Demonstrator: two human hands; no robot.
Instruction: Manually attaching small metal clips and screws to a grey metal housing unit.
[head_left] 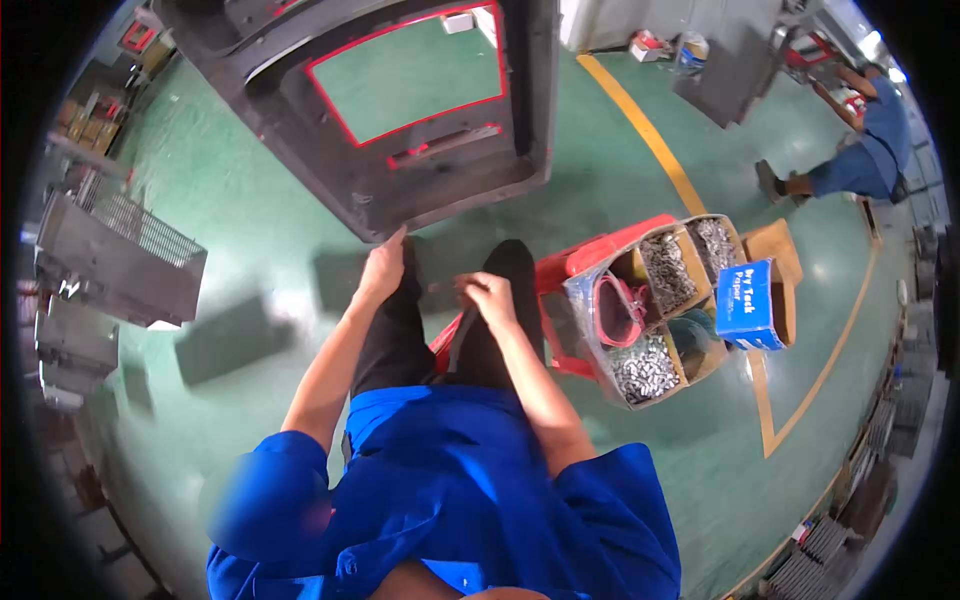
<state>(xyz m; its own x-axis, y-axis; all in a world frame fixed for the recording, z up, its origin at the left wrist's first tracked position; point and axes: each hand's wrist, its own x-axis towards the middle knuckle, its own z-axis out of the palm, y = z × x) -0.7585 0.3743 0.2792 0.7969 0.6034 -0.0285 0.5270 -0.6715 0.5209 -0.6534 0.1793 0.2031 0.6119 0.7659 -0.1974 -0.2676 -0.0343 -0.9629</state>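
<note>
A large dark grey panel (350, 165) stands tilted in front of me, its rectangular window opening edged in red. At its lower corner, my left hand (383, 268) is closed on the edge, one finger extended up against it. To the right, apart from the panel, my right hand (488, 297) hovers over my legs with thumb and fingers pinched together. Whatever it may hold is too small to make out. Beside my right knee, a divided cardboard box (640, 405) holds small metal fasteners (645, 370) and a roll of pink-red tape (618, 310).
The divided box rests on a red stool (570, 350). A blue carton (745, 305) leans at its right side. More grey panels (120, 255) stand at the left. Far right, another person (865, 150) works at a panel. Yellow lines (650, 135) mark the green floor.
</note>
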